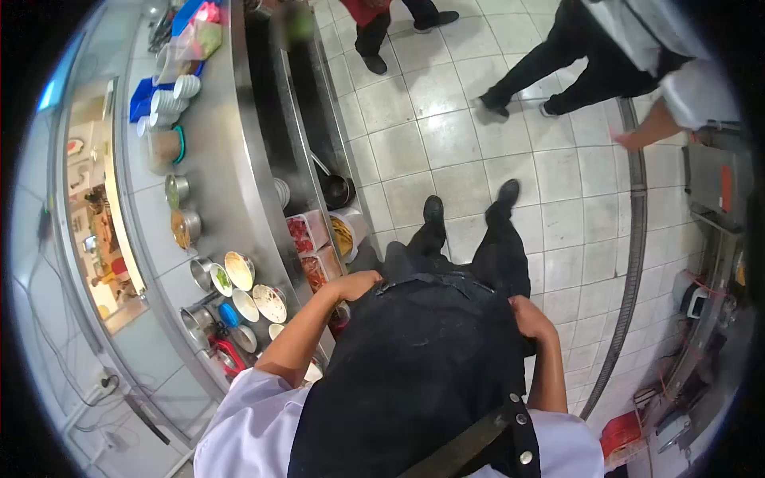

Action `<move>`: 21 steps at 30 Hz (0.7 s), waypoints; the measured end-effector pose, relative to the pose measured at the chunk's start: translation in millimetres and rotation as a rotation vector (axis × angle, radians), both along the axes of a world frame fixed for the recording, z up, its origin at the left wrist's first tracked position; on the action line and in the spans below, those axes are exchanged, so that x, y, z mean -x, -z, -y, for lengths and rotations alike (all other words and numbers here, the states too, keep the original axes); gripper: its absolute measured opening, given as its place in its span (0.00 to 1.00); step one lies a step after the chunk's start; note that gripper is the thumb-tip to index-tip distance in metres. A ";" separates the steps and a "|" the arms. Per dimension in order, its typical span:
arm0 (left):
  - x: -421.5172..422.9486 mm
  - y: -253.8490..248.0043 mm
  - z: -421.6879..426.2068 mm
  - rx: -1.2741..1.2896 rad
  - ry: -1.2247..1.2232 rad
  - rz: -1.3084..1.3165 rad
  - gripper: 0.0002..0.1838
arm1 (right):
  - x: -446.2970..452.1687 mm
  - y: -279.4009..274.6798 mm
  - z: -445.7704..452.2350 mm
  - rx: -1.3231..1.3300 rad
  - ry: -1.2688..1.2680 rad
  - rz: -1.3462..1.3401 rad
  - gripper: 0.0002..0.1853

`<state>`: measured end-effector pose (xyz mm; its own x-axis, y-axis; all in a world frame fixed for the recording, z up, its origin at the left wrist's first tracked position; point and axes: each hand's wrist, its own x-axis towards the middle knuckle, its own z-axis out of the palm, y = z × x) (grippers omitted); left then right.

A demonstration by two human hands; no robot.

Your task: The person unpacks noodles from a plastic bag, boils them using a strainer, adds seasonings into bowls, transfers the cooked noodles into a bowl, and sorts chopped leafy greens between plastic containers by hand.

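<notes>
The black apron [406, 350] covers my front, its far edge running between my two hands. At its left edge, my left hand [356, 286] is closed on the cloth, its fingertips partly hidden. My right hand [532, 318] is closed at the opposite edge of the apron, and its fingers are partly hidden too. A black strap with metal studs [515, 414] lies across the apron near my right side. Left of my left hand, plastic tubs of red food [301, 236] and orange-red food [316, 271] sit on a lower shelf.
A steel counter [211, 151] runs along my left, carrying food bowls [269, 303], stacked white cups [166, 103] and a tub with a teal lid [163, 146]. A ladle rests in a dark pot [336, 190] below. Two people stand ahead on the tiled floor [446, 131]; a drain grate [636, 239] crosses right.
</notes>
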<state>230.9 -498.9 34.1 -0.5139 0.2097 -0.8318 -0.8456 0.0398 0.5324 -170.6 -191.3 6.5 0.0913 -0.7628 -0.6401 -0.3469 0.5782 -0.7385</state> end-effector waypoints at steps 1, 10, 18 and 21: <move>13.7 1.7 5.6 -0.068 -0.017 0.002 0.29 | 5.7 4.3 -9.5 0.054 0.039 -0.025 0.08; 189.0 123.8 4.0 0.191 0.322 -0.506 0.19 | 198.9 22.8 -27.4 -0.330 0.438 0.485 0.22; 328.4 166.8 70.6 0.118 0.408 -0.157 0.18 | 314.2 142.5 -153.2 -0.183 0.990 -0.179 0.21; 352.9 146.9 92.7 0.011 0.144 -0.176 0.20 | 324.3 202.3 -204.7 -0.456 1.430 -0.064 0.14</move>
<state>-122.0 -591.6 -112.7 -0.6164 0.2829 -0.7348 -0.7250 0.1603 0.6699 -494.9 13.4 -195.8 -0.5743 0.0788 -0.8148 0.6699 0.6174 -0.4124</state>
